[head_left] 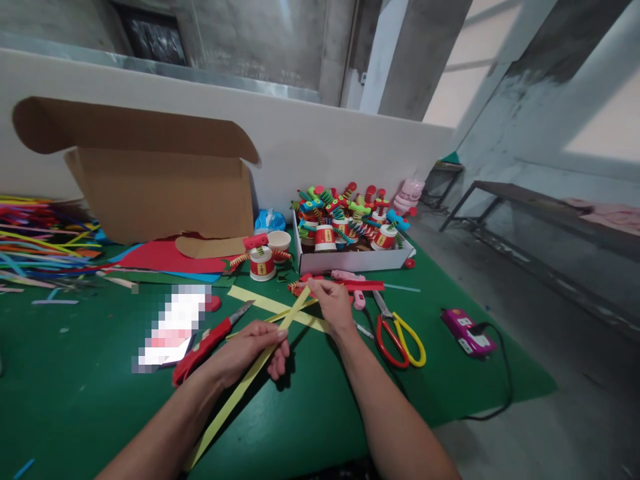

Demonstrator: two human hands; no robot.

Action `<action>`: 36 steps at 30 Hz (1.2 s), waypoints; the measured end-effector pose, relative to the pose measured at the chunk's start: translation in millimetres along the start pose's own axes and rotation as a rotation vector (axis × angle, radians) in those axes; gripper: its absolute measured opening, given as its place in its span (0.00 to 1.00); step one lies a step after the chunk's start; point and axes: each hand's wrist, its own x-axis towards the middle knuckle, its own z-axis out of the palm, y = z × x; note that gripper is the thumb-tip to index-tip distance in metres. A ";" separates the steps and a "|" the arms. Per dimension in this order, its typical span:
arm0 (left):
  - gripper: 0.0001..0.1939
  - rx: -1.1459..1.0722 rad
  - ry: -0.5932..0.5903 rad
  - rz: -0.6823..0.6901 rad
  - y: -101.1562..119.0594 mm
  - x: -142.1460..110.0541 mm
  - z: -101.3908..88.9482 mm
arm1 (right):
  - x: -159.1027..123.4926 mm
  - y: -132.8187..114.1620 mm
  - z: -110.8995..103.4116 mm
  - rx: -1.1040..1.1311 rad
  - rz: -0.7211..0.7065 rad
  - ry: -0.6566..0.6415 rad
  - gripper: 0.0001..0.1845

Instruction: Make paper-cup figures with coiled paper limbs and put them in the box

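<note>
One yellow strip [243, 387] slants away rightward over the green desk [310, 427], its far end pinched by the fingers of the right hand [334, 307], those of the left hand [257, 343] clamped lower down.

A craft workshop — bare concrete walls [260, 40], a green worktable [90, 413], scissors [400, 341] and heaped coloured strips [40, 243].
</note>
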 end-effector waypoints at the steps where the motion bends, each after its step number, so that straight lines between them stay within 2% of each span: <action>1: 0.25 0.001 -0.010 -0.009 0.7 -0.5 -0.5 | 2.3 -0.5 -2.2 0.035 -0.003 0.072 0.22; 3: 0.24 -0.011 0.010 0.009 2.3 -1.2 -1.5 | 3.6 -1.6 -3.4 0.103 0.011 0.150 0.26; 4: 0.24 -0.026 0.039 0.034 2.9 -1.1 -2.1 | 2.0 -2.3 -1.9 0.127 0.038 0.113 0.29; 6: 0.24 -0.063 0.102 0.085 3.3 -0.3 -3.3 | -5.8 -3.5 5.5 0.131 0.130 -0.131 0.34; 8: 0.24 -0.082 0.124 0.107 2.6 1.2 -4.3 | -17.0 -3.4 16.3 0.070 0.190 -0.418 0.34; 10: 0.24 -0.087 0.124 0.112 1.6 2.8 -4.5 | -26.3 -1.3 25.8 -0.005 0.178 -0.513 0.30; 12: 0.25 -0.088 0.121 0.112 1.1 3.7 -4.0 | -29.7 2.6 30.0 -0.051 0.139 -0.471 0.27; 15: 0.24 -0.081 0.108 0.095 1.4 3.3 -2.6 | -23.5 8.2 24.9 -0.110 0.080 -0.362 0.26; 20: 0.23 -0.047 0.054 0.062 0.1 2.6 -1.1 | -9.0 5.6 10.1 -0.116 -0.008 -0.085 0.26; 22: 0.23 -0.049 0.056 0.075 -1.0 3.5 -1.3 | -10.4 2.5 11.5 -0.047 0.016 -0.115 0.29; 25: 0.22 -0.076 0.102 0.121 -1.8 5.2 -2.8 | -18.4 1.4 20.1 -0.054 0.086 -0.356 0.30; 27: 0.22 -0.082 0.118 0.139 -1.6 5.6 -4.1 | -22.0 2.8 24.0 -0.124 0.071 -0.410 0.28; 30: 0.22 -0.065 0.091 0.131 -1.2 4.9 -4.9 | -18.9 4.3 20.8 -0.196 0.001 -0.257 0.26; 33: 0.23 -0.055 0.067 0.114 -1.3 4.2 -3.8 | -13.0 2.5 14.0 -0.164 -0.034 -0.071 0.26; 34: 0.23 -0.057 0.071 0.112 -1.5 4.3 -3.4 | -12.5 1.8 13.3 -0.138 -0.026 -0.071 0.26; 36: 0.24 -0.067 0.097 0.120 -1.9 4.9 -3.2 | -14.5 1.3 15.0 -0.122 0.018 -0.190 0.27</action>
